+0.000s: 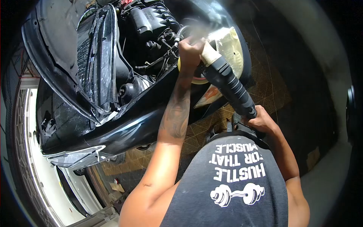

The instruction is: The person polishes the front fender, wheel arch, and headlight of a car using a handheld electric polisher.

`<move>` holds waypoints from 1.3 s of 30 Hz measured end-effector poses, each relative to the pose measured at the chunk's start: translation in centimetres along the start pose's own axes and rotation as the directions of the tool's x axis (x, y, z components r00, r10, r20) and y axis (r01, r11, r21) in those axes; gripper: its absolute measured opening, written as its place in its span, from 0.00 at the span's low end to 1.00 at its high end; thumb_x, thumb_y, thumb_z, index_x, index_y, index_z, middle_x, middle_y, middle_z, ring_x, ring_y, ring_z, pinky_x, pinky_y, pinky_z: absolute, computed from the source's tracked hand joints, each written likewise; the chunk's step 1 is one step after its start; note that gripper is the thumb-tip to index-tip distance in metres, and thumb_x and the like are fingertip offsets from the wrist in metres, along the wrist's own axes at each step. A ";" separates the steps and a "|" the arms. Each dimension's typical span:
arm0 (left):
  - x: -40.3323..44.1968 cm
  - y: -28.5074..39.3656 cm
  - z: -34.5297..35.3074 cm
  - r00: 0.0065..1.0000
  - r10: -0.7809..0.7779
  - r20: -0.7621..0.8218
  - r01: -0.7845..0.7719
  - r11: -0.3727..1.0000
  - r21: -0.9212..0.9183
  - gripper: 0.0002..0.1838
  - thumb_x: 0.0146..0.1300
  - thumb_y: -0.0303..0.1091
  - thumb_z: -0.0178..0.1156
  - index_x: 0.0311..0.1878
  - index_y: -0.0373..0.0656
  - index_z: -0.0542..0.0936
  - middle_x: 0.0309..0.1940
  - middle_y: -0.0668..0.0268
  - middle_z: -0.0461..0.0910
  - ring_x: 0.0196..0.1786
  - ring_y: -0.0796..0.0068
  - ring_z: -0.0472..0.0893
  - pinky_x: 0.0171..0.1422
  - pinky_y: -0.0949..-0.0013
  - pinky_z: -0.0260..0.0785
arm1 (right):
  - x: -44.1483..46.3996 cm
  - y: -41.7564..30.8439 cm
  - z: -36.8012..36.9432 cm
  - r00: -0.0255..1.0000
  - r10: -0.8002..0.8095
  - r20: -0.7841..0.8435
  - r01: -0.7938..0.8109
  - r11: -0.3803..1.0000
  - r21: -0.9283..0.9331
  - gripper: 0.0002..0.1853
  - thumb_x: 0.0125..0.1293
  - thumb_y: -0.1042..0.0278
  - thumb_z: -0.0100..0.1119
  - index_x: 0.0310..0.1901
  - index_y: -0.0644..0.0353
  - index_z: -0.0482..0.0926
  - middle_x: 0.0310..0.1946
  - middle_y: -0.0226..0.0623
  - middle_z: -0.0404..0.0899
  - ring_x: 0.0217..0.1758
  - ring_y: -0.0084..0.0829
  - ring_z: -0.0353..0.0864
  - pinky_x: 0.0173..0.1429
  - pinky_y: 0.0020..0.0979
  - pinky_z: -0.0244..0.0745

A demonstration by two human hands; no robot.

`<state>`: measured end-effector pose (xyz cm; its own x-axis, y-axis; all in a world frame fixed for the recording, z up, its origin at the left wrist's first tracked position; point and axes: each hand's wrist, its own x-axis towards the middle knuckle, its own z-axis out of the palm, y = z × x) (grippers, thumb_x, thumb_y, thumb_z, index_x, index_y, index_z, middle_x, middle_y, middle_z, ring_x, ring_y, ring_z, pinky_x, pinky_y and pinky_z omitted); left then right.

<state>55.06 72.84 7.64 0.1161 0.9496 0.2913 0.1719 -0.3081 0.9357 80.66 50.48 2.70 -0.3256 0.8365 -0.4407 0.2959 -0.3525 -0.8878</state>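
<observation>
A long black power polisher (pixel 231 84) with a cream-coloured neck lies across the front corner of a black car. Part of its round yellow pad (pixel 199 81) shows beneath the head, over the edge between the fender and the headlight (pixel 232 49). My left hand (pixel 191 50) is closed at the head end of the polisher; a blur just beyond it hides detail there. Around the rear end of the body, close to my waist, wraps my right hand (pixel 261 120). The headlight lens looks yellowish and brightly lit, and an orange turn signal (pixel 211 94) sits below it.
The raised hood (pixel 56 49) stands at the left, over an uncovered engine (pixel 149 20). The glossy black fender (pixel 132 126) runs beside my left forearm. Patterned floor (pixel 264 87) lies to the right. A white car (pixel 79 189) stands at lower left.
</observation>
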 end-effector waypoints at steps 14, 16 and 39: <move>-10.4 5.4 -15.2 0.980 -0.104 -0.170 0.081 0.987 -0.137 0.17 0.67 0.31 0.54 0.51 0.27 0.81 0.44 0.50 0.87 0.44 0.62 0.87 0.54 0.64 0.80 | -2.5 -5.8 10.6 0.992 -0.074 0.107 0.085 0.991 -0.099 0.13 0.53 0.72 0.70 0.38 0.72 0.81 0.28 0.35 0.83 0.31 0.22 0.78 0.42 0.31 0.79; -11.4 5.7 -16.5 0.973 -0.087 -0.214 0.068 0.993 -0.094 0.17 0.67 0.31 0.54 0.51 0.27 0.81 0.44 0.49 0.86 0.43 0.61 0.87 0.55 0.62 0.80 | -2.4 -6.3 11.2 0.988 -0.042 0.148 0.060 0.991 -0.120 0.17 0.50 0.71 0.68 0.41 0.73 0.82 0.28 0.45 0.85 0.34 0.29 0.85 0.45 0.35 0.80; -8.6 3.7 -8.0 0.997 -0.013 -0.070 0.007 0.997 -0.082 0.13 0.60 0.31 0.60 0.42 0.32 0.87 0.36 0.57 0.89 0.39 0.72 0.87 0.49 0.70 0.79 | -4.0 -0.3 9.6 0.999 -0.043 0.010 0.044 0.994 -0.104 0.13 0.50 0.77 0.65 0.39 0.70 0.80 0.30 0.31 0.82 0.31 0.22 0.78 0.40 0.32 0.78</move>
<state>46.83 63.99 10.16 0.0450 0.9551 0.2927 0.0923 -0.2958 0.9508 73.22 43.25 3.45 -0.3469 0.8469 -0.4031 0.3735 -0.2695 -0.8876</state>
